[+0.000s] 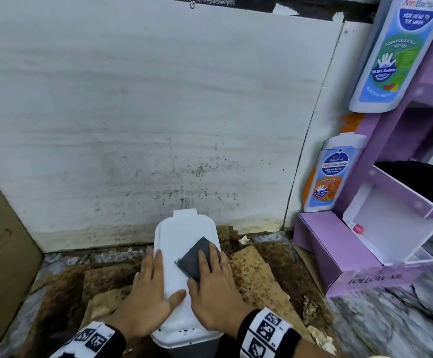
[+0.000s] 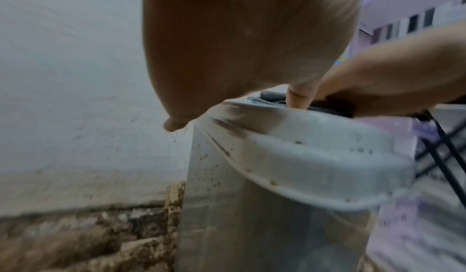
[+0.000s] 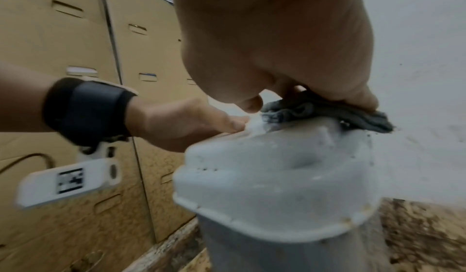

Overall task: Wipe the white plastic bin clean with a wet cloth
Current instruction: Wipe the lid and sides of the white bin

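Wiping the lid of the white plastic bin [image 1: 181, 259] is the step in hand: right hand [image 1: 211, 288] presses the grey cloth [image 1: 196, 257] flat on the lid, fingers mostly straight on top of it, thumb tucked at the near edge, so the grip is more a flat press than a pinch; right wrist view shows the cloth bunched under the fingertips. Left hand [image 1: 149, 295] lies open, palm down on the lid just left of the cloth, holding nothing, steadying the bin. To do it well, probably keep that left palm bearing down so the bin does not shift, spread the cloth flatter, and sweep it toward the near rim below the wrists, where dark specks sit. Bin stands on the stained floor against the white wall, directly under both hands. Lid top near the grip looks fairly white; rim and the side below the left palm carry brown smears and spots, so much seems left to clean.
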